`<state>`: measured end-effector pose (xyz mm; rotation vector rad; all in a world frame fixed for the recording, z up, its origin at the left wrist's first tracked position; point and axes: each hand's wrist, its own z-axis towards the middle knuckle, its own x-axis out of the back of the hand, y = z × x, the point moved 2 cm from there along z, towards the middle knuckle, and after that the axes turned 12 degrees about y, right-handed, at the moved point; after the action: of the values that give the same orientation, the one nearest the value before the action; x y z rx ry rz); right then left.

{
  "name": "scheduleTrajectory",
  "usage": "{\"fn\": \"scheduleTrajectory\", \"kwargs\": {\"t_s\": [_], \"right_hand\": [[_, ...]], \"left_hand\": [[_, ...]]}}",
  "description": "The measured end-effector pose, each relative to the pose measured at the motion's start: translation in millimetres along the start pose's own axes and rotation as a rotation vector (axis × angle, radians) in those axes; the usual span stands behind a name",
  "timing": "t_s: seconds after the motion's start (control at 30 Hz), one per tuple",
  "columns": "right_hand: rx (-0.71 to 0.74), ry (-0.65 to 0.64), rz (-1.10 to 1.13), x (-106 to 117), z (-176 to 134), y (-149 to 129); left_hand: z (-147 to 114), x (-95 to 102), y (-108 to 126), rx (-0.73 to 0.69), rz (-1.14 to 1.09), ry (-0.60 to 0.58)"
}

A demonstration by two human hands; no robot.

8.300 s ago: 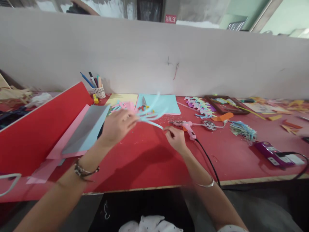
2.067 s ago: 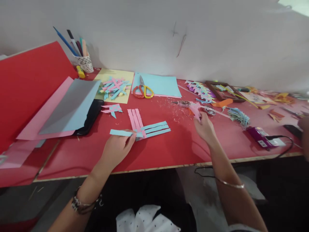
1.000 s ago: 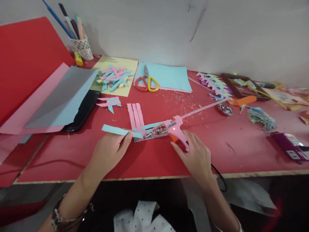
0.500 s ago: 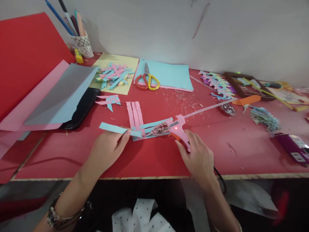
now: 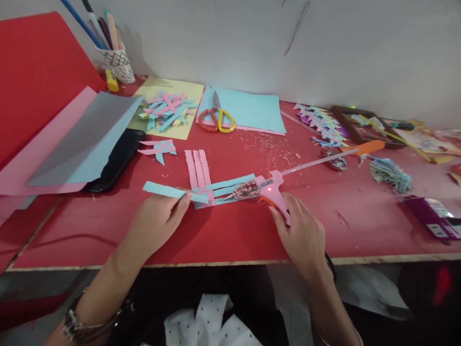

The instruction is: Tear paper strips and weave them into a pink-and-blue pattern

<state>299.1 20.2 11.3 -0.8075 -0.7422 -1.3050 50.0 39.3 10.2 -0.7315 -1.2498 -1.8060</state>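
Between thumb and fingers, my left hand (image 5: 160, 218) pinches a light blue paper strip (image 5: 163, 189) whose right end lies over the woven paper. That woven piece, made of pink strips (image 5: 197, 170) crossing blue strips (image 5: 234, 181), lies flat on the table. My right hand (image 5: 302, 228) is wrapped around the handle of a pink hot glue gun (image 5: 275, 192) with a lit red light. Its metal nozzle points left, low over the blue strips, just right of the crossing. A long clear glue stick (image 5: 320, 161) sticks out of its back.
Scissors (image 5: 217, 117) rest on blue sheets (image 5: 248, 108) by the wall. A pile of cut strips (image 5: 169, 109) lies on yellow paper (image 5: 142, 86). A black phone (image 5: 118, 166) is partly under sheets at left. Right are a wooden frame (image 5: 367, 126), a tassel (image 5: 389, 175) and a purple box (image 5: 432, 218).
The glue gun has drawn back slightly to the right, its nozzle moving away from the strip crossing. My left hand keeps its hold on the blue strip.
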Motion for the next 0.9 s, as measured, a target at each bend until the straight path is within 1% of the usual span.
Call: {"fn": "scheduleTrajectory", "kwargs": {"t_s": [0.23, 0.37, 0.53, 0.63, 0.9], "right_hand": [[-0.007, 0.025, -0.059, 2, 0, 10], [-0.042, 0.032, -0.075, 5, 0, 16], [-0.06, 0.036, -0.084, 7, 0, 22], [-0.058, 0.044, -0.111, 7, -1, 26], [-0.064, 0.063, -0.152, 12, 0, 37]], "left_hand": [[0, -0.3, -1, -0.01, 0.015, 0.027], [0, 0.7, 0, -0.02, 0.004, 0.035], [-1, 3.1, 2, -0.013, 0.0, 0.004], [-1, 3.0, 1, -0.033, 0.006, 0.003], [0, 0.7, 0, -0.124, -0.016, 0.117]]}}
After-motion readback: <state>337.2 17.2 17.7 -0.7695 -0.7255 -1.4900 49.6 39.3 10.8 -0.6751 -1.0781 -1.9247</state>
